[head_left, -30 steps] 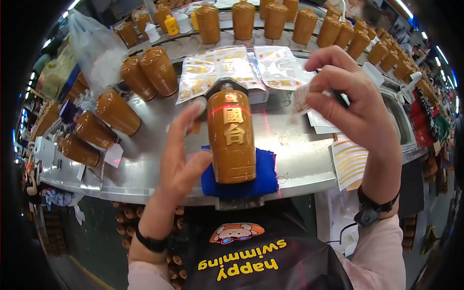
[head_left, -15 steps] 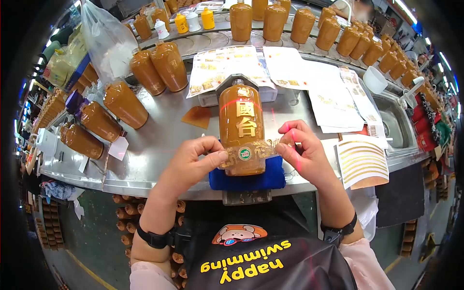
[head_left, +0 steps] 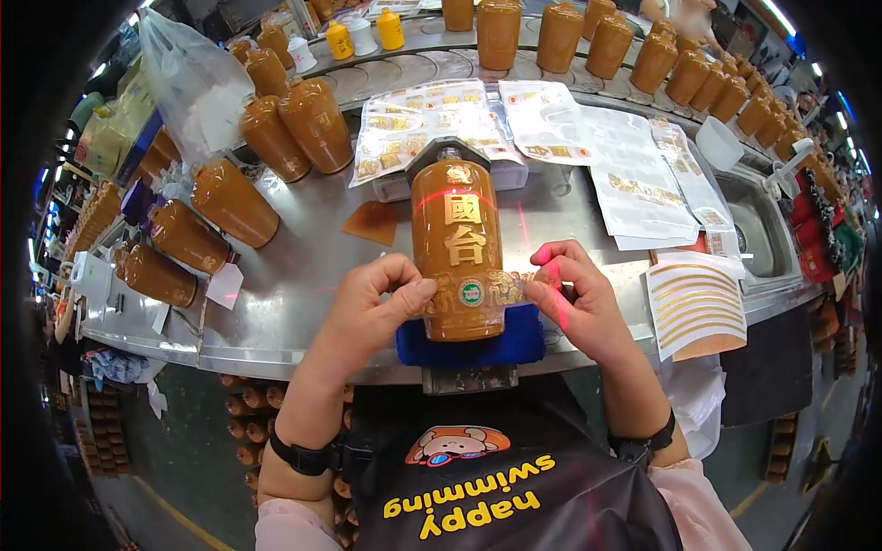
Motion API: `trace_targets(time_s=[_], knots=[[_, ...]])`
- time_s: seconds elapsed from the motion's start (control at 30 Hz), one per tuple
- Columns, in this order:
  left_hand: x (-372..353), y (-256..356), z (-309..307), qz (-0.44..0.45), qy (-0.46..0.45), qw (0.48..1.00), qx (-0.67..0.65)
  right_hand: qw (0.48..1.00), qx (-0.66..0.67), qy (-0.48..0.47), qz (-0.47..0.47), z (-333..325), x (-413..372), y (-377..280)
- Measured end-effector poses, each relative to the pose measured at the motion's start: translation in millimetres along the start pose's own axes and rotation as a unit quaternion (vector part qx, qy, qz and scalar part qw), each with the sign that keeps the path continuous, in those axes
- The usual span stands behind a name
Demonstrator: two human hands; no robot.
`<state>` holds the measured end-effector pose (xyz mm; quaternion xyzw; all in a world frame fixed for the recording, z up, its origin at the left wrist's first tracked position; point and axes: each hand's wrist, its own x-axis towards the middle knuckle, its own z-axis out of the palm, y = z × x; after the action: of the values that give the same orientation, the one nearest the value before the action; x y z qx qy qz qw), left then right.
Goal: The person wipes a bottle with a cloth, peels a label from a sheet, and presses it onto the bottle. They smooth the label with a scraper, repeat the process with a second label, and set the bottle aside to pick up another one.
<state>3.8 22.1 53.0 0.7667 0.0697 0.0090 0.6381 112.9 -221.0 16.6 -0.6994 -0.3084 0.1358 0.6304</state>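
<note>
A glossy brown bottle (head_left: 428,241) with raised gold characters lies on its back in the middle, neck pointing away from me, its base on a folded blue cloth (head_left: 525,342). A clear decal strip (head_left: 471,292) with gold pattern and a round green emblem spans its lower part. My left hand (head_left: 375,298) pinches the strip's left end between thumb and forefinger, close to the bottle's side. At the right end, my right hand (head_left: 581,301) holds the strip with thumb and fingers together. Red laser lines cross the bottle and my right hand.
Behind the bottle's neck is a dark angular support (head_left: 422,165). Printed decal sheets (head_left: 636,179) lie beyond and right; a gold-striped sheet (head_left: 696,308) lies nearer. Brown bottles (head_left: 235,204) stand left, others (head_left: 559,39) line the conveyor (head_left: 413,60). A sink (head_left: 755,230) is at right.
The strip has come down flatter across the bottle, and my right hand has moved slightly inward with its end. The view has shifted a little. Conveyor bottles sit farther right.
</note>
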Motion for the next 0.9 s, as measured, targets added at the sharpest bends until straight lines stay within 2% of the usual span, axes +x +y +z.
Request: trace_targets(time_s=[0.5, 0.9], knots=[[2.2, 3.3, -3.4, -0.004, -0.021, 1.000, 0.021, 0.999, 0.011, -0.019, 0.033, -2.5, -0.8, 1.4], [2.9, 5.7, -5.3, -0.003, -0.023, 0.999, 0.042, 0.999, -0.007, -0.031, 0.020, -3.3, -0.5, 9.9]])
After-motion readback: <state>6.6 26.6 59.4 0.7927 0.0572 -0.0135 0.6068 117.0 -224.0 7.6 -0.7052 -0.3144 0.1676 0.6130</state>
